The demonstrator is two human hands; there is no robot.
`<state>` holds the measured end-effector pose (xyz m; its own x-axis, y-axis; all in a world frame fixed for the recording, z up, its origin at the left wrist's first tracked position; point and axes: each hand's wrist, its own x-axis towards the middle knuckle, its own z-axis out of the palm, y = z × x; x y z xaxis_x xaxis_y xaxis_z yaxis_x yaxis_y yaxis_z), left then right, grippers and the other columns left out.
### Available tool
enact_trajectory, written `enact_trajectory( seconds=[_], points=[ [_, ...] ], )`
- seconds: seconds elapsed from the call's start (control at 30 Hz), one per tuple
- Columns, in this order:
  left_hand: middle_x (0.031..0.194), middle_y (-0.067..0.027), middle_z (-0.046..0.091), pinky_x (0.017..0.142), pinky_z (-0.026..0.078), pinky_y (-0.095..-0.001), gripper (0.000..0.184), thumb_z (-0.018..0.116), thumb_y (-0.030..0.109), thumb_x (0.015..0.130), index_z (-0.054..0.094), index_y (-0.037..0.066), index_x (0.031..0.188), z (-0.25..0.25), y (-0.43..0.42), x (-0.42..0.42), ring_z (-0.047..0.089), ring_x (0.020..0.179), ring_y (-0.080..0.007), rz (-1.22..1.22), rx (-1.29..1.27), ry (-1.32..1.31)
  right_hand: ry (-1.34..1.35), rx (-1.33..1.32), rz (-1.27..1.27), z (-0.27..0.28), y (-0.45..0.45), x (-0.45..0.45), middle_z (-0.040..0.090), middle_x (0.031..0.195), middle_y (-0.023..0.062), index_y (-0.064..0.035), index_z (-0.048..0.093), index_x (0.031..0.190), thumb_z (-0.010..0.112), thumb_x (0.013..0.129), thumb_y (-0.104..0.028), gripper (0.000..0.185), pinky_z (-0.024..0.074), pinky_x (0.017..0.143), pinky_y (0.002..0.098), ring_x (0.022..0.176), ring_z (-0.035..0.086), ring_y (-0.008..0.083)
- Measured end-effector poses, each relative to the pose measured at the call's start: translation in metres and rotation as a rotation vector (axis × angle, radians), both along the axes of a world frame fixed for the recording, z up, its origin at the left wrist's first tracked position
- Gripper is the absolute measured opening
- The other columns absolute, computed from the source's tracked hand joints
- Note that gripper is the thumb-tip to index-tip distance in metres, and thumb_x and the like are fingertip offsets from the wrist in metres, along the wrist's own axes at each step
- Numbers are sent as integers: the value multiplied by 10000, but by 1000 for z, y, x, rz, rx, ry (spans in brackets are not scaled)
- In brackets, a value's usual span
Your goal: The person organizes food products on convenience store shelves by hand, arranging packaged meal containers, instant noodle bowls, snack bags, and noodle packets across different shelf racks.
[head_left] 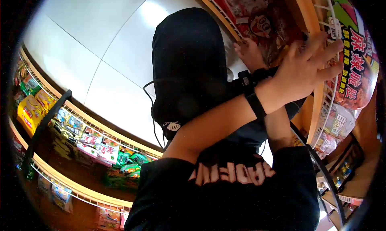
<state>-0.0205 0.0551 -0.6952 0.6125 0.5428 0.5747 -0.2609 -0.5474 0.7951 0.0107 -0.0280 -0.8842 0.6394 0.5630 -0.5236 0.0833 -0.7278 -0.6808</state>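
My left hand (pixel 303 68) reaches across to the right, with its fingers spread over the wooden shelf edge and white wire rail. Its fingertips are at the near side of a large snack bag (pixel 354 76) with big Chinese lettering; whether they touch it I cannot tell. A black band (pixel 255 105) circles that wrist. My right hand (pixel 251 56) is farther off, beyond the left forearm, with fingers extended at the edge of a lower shelf. Close to it lies a red package (pixel 260 26) with a cartoon face. I see nothing held in either hand.
My black-clothed leg (pixel 189 50) lies over the white tiled floor (pixel 116 78). At left, wooden shelves with wire rails hold yellow bags (pixel 29 115), white-red packs (pixel 108 150) and green packs (pixel 130 164). Clear-looking bags (pixel 341 120) stand below the large bag at right.
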Motion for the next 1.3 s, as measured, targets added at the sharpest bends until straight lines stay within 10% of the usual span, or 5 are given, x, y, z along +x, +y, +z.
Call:
enact_trajectory(
  seconds=[0.67, 0.73, 0.83, 1.13, 1.3],
  points=[
    [1355, -111, 530, 954, 408, -417, 309, 577, 144, 810, 641, 107, 1110, -26, -74, -55, 425, 1345, -288, -533, -129, -104, -471, -317, -327, -230, -216, 54, 601, 918, 101, -119, 567, 1083, 530, 954, -355, 271, 478, 626, 341, 774, 566, 230],
    [1293, -109, 566, 939, 421, -416, 297, 596, 116, 786, 647, 100, 1078, -30, -61, -54, 458, 1314, -276, -581, -174, -97, 552, 722, -1337, -178, -200, 59, 553, 749, 54, -127, 556, 901, 522, 946, -372, 252, 440, 535, 319, 655, 529, 199],
    [1121, -112, 630, 898, 460, -410, 230, 605, 9, 755, 646, 63, 975, -27, -51, -52, 558, 1172, -286, -596, -384, -163, 382, 635, -1707, -72, -108, -5, 500, 684, 24, -122, 538, 890, 539, 942, -312, 197, 411, 498, 294, 580, 478, 167],
    [1112, -63, 560, 930, 446, -333, 465, 650, 55, 807, 449, 32, 1225, -11, -49, -17, 531, 1107, -171, -1106, -1676, -131, 259, 463, -1490, -11, -55, -98, 569, 864, 15, -121, 527, 1021, 580, 970, -275, 170, 423, 647, 255, 737, 508, 118],
    [1123, -62, 584, 955, 425, -316, 501, 694, 77, 758, 486, 21, 1210, -22, -6, -8, 544, 1092, -176, -1154, -884, 412, -264, 346, -1049, 28, -43, -94, 622, 966, 112, -77, 587, 1047, 609, 895, -272, 248, 464, 721, 372, 867, 576, 258]
  ],
)
